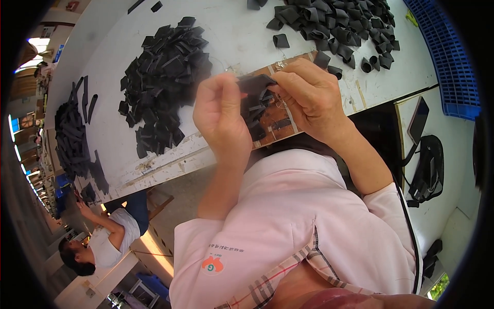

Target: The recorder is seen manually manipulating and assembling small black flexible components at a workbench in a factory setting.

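Observation:
Between my two hands, above the table's front edge, a black fabric piece (256, 81) is stretched. My left hand (222, 110) pinches its left end, fingers curled and slightly blurred. At the other end, my right hand (311, 98) grips it between thumb and fingers. Beneath them lies a brown board (289, 133) with pale tape strips and a few black scraps on it. Left of my hands, flat black pieces (164, 72) are heaped on the white table (108, 149). Beyond my right hand spreads a pile of black pieces bent into loops (342, 26).
Long black strips (72, 136) lie at the table's left end, where a co-worker in a white top (116, 232) reaches in. A blue plastic crate (453, 67) stands far right. Nearer on the right are a phone (419, 119) and a black mesh bag (429, 167).

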Demonstrator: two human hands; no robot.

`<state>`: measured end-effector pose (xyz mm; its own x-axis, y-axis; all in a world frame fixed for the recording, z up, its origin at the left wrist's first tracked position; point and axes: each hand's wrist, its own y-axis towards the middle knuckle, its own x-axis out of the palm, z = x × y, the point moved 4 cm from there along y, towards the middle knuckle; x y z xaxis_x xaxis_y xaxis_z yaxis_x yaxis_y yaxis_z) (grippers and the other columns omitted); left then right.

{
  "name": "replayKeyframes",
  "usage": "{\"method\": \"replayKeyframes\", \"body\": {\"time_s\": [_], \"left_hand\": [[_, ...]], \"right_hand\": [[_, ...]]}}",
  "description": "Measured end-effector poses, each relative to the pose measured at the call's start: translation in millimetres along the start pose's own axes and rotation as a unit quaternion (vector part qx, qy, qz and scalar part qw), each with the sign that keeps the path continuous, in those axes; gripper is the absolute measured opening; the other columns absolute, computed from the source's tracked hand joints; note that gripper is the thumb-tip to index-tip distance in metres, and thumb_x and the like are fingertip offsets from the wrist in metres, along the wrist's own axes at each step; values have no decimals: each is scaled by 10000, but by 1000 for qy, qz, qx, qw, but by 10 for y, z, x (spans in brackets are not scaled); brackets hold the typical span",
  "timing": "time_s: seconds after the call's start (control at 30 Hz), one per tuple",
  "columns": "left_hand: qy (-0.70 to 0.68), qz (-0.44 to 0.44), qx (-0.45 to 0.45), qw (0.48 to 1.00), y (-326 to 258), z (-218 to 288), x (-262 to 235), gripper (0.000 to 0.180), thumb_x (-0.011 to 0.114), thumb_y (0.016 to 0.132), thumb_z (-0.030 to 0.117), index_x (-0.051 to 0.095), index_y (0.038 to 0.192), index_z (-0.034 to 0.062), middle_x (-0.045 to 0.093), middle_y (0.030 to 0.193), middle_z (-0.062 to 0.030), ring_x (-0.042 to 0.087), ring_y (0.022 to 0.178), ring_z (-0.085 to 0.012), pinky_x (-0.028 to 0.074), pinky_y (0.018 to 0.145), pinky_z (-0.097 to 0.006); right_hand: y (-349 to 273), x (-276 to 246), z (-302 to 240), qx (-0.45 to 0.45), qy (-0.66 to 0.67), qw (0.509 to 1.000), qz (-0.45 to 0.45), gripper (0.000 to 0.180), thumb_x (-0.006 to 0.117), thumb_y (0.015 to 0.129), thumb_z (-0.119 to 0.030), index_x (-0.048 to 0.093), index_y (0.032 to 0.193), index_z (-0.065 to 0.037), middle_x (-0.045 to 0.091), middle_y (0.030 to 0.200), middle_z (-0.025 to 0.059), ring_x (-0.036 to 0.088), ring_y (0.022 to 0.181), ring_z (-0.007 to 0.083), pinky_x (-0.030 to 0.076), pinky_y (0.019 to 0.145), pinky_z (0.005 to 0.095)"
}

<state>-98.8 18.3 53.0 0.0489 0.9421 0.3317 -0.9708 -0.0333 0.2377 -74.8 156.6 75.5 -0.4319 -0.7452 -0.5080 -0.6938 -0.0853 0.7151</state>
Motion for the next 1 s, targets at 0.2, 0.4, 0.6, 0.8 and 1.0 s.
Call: {"method": "replayKeyframes", "body": {"time_s": [0.2,0.4,0.6,0.8,1.0], "left_hand": [[38,-88,16,995,113,86,103,140,539,840,69,535,936,-31,573,931,-109,548,763,-109,460,692,-237],[87,-87,-24,992,191,14,-25,137,599,787,19,577,912,-32,599,787,-72,563,659,-89,461,613,-193],[411,-120,36,903,9,-392,-449,227,578,685,-12,565,911,5,575,823,-89,562,712,-155,457,621,-252],[599,-157,92,779,-259,-566,-405,254,640,644,39,552,880,7,545,910,-141,547,808,-305,448,733,-370],[523,-39,157,837,-197,-538,-573,82,610,695,-18,592,773,1,574,821,-105,564,732,-234,458,649,-303]], "right_hand": [[25,-18,6,11,-26,999,-46,135,650,666,-81,518,688,-59,467,631,39,509,582,196,399,456,303],[198,-136,218,184,248,947,-89,123,543,824,-103,596,854,3,552,679,40,499,573,100,375,481,238],[-142,-63,599,373,248,894,-3,277,481,887,-252,628,850,-20,545,650,-20,458,544,35,348,483,170],[-606,261,340,468,302,821,-127,263,499,878,-247,634,825,-28,527,602,-32,443,541,20,346,476,158],[-628,369,184,433,244,845,-196,254,529,843,-188,594,771,47,568,580,52,547,550,106,434,492,242]]}}
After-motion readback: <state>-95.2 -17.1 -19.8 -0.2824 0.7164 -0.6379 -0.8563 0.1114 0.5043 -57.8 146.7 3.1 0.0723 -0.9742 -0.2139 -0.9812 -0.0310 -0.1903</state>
